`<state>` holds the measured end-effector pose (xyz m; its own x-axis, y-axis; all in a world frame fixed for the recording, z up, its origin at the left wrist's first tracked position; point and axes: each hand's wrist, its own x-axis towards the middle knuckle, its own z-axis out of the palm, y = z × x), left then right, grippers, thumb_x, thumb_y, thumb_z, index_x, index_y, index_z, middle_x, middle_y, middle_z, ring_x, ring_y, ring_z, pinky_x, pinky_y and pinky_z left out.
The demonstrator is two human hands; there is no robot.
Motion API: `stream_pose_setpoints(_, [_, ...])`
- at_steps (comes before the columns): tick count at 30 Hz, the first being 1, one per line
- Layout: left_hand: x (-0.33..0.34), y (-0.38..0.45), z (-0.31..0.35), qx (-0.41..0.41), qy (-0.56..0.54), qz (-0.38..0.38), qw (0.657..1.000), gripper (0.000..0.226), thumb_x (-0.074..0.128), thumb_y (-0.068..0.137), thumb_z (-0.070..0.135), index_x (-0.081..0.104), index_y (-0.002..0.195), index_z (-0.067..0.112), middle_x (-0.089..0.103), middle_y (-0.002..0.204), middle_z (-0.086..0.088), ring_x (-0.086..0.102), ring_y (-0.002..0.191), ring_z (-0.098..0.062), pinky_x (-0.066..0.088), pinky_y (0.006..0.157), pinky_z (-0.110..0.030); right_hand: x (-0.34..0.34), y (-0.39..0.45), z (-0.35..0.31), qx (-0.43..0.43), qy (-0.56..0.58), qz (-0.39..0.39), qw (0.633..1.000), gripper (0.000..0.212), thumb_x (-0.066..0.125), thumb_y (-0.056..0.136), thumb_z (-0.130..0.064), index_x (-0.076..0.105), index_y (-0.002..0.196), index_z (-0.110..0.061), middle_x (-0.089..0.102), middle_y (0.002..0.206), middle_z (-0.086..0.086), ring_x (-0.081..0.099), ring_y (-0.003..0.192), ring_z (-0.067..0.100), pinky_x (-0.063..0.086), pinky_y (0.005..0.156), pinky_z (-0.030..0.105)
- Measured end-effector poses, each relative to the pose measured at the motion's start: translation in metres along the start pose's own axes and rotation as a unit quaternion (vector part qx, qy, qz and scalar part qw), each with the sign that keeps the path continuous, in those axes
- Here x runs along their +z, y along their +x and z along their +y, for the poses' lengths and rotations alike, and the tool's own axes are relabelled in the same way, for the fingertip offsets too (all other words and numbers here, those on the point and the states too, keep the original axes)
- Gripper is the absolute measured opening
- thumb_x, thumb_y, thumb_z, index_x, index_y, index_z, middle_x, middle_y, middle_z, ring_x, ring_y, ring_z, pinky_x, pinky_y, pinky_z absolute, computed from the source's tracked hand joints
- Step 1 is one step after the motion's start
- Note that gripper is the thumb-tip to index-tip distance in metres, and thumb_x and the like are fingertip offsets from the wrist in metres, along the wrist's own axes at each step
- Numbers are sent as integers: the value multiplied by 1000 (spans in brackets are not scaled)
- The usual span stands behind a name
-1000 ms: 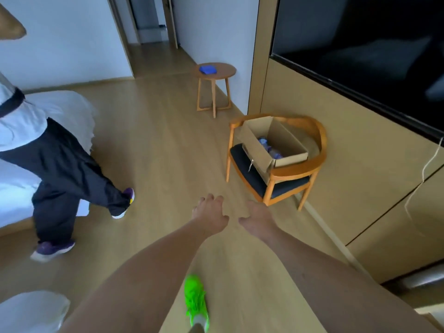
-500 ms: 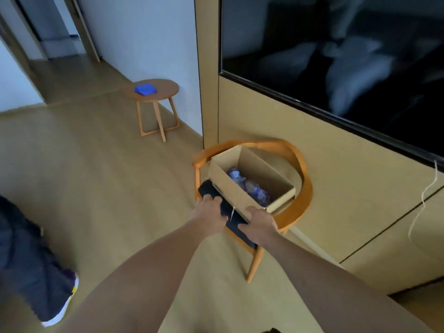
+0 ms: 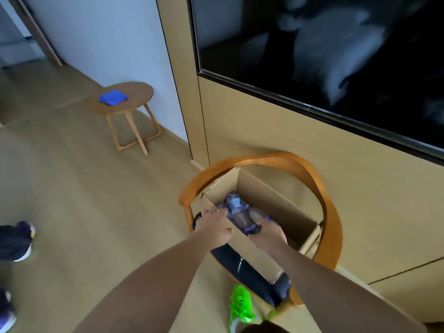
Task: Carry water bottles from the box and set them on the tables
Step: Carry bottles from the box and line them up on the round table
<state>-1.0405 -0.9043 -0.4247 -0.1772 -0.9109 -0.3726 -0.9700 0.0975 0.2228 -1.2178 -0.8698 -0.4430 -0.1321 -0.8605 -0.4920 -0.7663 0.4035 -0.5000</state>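
Filling the right of the view is a tan wall (image 3: 276,131) with a dark screen (image 3: 324,49) set in it; pale wood floor (image 3: 84,200) runs off to the left. Against the wall stands a chair (image 3: 329,212) with a curved wooden back and a dark seat cushion, and on that cushion sits an open cardboard box (image 3: 276,200). Farther back, well apart from the chair, is a small round bench (image 3: 137,94) carrying a blue folded cloth (image 3: 113,97), the likely place for a bottle to go.

Inside the box, toward its near left end, lie the bottles (image 3: 237,212), several clear ones with purple labels bunched together. The plainest one lies on its side, its long axis running from the far left corner toward the hands, its near end between them.

Both arms reach over the near wall of the box. The left hand (image 3: 213,224) rests at the box's rim, fingers curled down beside the leftmost bottle; whether it grips one I cannot tell. The right hand (image 3: 266,233) is just beside the near end of the bottles, fingers bent under them, and it looks to be touching them, but a firm hold is not clear. Both hands are about equally near, one flanking each side of the cluster.

A bright green shoe (image 3: 240,306) shows by the chair's front.
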Motion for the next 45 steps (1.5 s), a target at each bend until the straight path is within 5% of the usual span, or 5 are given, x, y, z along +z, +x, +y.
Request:
stream_pose_setpoints(14, [5,177,-1,50,30,-125,990,57,61,90,48,50,142,29,52,140,-6,47,131,-31,44,103,-48,-11,133,17,152,83,-33,984,54,67,83,-46,63,134,-28,67,131,5,61,123,28,52,99,36])
stream_pose_setpoints(27, [99,279,-29,220,185,-254,923,54,66,87,30,57,139,21,56,140,-6,48,131,-31,42,110,-45,68,187,78,327,84,-37,941,65,65,90,-47,46,148,-28,64,132,17,59,123,39,52,99,41])
stream_pose_setpoints(34, [124,311,-54,251,237,-262,901,50,60,90,22,54,139,18,56,140,-7,44,137,-29,31,118,-48,103,206,106,330,-22,-83,940,90,73,82,-23,21,155,-17,47,145,19,42,138,40,32,114,57])
stream_pose_setpoints(38, [134,318,-55,278,291,-275,873,64,67,83,15,39,141,14,61,133,-12,50,132,-32,27,120,-48,124,213,109,320,-72,-61,943,80,71,83,-19,24,147,-8,47,143,19,42,137,39,27,116,60])
stream_pose_setpoints(45, [132,324,-43,289,316,-287,857,55,67,87,14,38,133,10,61,128,-16,58,121,-38,49,96,-52,130,212,117,308,-64,-24,949,81,76,79,-19,29,143,-8,54,135,21,51,127,41,40,106,53])
